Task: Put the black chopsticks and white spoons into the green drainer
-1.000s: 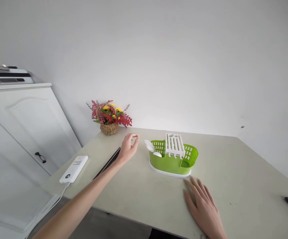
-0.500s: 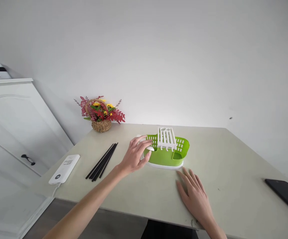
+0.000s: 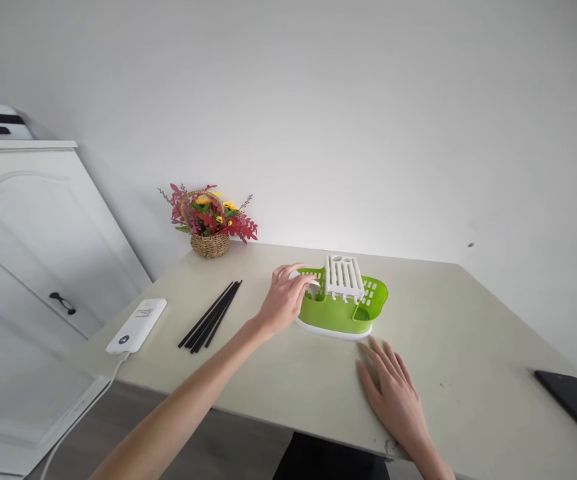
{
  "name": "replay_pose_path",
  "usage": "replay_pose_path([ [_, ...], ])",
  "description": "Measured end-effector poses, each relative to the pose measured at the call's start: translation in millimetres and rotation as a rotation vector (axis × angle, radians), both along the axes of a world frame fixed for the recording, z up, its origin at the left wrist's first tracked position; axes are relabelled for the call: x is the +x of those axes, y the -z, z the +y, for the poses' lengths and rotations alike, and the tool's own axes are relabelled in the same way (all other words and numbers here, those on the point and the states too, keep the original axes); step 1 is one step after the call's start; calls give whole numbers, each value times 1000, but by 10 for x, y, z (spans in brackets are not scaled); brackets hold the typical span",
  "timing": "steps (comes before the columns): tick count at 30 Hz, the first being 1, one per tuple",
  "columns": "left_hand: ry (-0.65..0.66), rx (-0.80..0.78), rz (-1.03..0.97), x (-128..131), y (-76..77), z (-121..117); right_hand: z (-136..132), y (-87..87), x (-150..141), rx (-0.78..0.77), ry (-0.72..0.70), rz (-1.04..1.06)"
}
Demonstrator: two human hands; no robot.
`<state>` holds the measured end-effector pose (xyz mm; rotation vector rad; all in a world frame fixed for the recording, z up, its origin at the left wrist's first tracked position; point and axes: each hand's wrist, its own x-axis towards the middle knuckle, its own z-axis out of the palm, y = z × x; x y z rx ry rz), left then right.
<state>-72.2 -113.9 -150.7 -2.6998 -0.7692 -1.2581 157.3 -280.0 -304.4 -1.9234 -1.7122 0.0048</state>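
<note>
My left hand (image 3: 284, 298) is closed around a white spoon (image 3: 313, 287), mostly hidden by the fingers. It holds the spoon over the left compartment of a green utensil caddy (image 3: 333, 315) with perforated back walls. A slotted white rack (image 3: 345, 276) with small hooks sits across the middle of the caddy, and a white tray (image 3: 341, 335) lies under it. Palm down on the table, my right hand (image 3: 393, 393) rests empty, its fingers stretched out near the front right of that tray.
Several black chopsticks (image 3: 211, 317) lie on the table (image 3: 278, 380), left of the caddy. Further left is a white power bank (image 3: 137, 327) with a cable. A flower basket (image 3: 210, 245) stands at the back left; a dark phone (image 3: 576, 403) lies at the right edge.
My left hand has moved right and slightly up with the spoon, closer over the caddy's left compartment. My right hand stays flat on the table. The camera view has shifted slightly.
</note>
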Motion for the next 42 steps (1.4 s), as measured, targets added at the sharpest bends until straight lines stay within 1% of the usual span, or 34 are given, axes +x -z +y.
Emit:
replay_pose_path([
  [2, -24, -18, -140, -29, -135, -33, -13, -6, 4, -9, 1, 4],
  [4, -47, -61, -356, -101, -295, -25, -26, -5, 10, -17, 2, 3],
  [6, -82, -118, -615, -232, -431, 68, -37, 1, 17, -25, 1, -2],
  [7, -111, -142, -742, -320, -477, 150, -41, 4, 21, -29, -1, -4],
  [9, -186, -193, -937, -534, -504, 354, -47, 9, 25, -31, -2, -6],
  [10, -219, -240, -1003, -651, -486, 458, -49, 11, 26, -31, -3, -7],
  [11, -252, -309, -1017, -766, -450, 551, -51, 12, 25, -31, -3, -6],
  [12, -294, -384, -999, -875, -399, 623, -52, 13, 23, -30, -2, -5],
  [14, -391, -529, -871, -1057, -264, 692, -52, 17, 17, -29, -1, -1],
  [16, -505, -629, -638, -1175, -104, 675, -49, 25, 10, -27, 2, 0],
  [18, -598, -680, -382, -1225, 64, 615, -43, 36, 6, -23, 4, -2],
  [20, -629, -706, -216, -1218, 212, 555, -36, 44, 6, -18, 7, -6],
  [22, -609, -726, -154, -1170, 314, 509, -33, 43, 9, -17, 7, -12],
  [23, -592, -734, -149, -1138, 341, 490, -33, 40, 11, -20, 7, -13],
  [25, -548, -742, -163, -1070, 349, 457, -35, 28, 16, -30, 6, -12],
  [28, -487, -702, -236, -997, 297, 410, -39, 12, 20, -40, 7, -8],
  [29, -486, -681, -228, -986, 283, 396, -39, 9, 19, -39, 8, -8],
  [30, -509, -661, -172, -982, 278, 384, -40, 8, 16, -37, 9, -8],
  [32, -592, -633, 26, -991, 304, 364, -39, 12, 8, -32, 7, -6],
  [34, -678, -620, 209, -1013, 372, 349, -33, 24, -3, -25, 5, -4],
  [35, -706, -617, 264, -1024, 414, 343, -28, 33, -8, -23, 7, -3],
  [39, -731, -604, 371, -1048, 561, 318, 4, 76, -14, -21, 9, -5],
  [42, -722, -586, 435, -1050, 610, 304, 18, 93, -9, -32, 13, -6],
])
